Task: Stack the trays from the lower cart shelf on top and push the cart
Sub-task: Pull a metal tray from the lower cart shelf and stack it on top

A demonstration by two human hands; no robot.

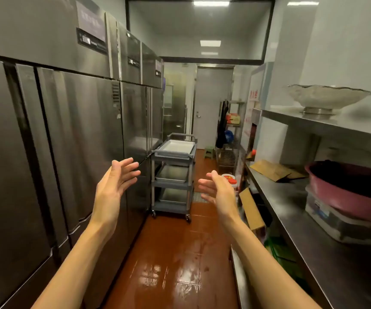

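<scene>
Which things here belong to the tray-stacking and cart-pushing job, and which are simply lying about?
Belong to the job:
grey three-shelf cart
white tray on top shelf
metal tray on middle shelf
metal tray on bottom shelf
left hand, open
right hand, open

Just lying about:
pink basin
large metal bowl
flattened cardboard
green stool

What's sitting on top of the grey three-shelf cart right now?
A white rectangular tray lies on the grey plastic cart's top shelf; it looks empty. Metal trays sit on the two shelves below, partly hidden by the shelf frames.
</scene>
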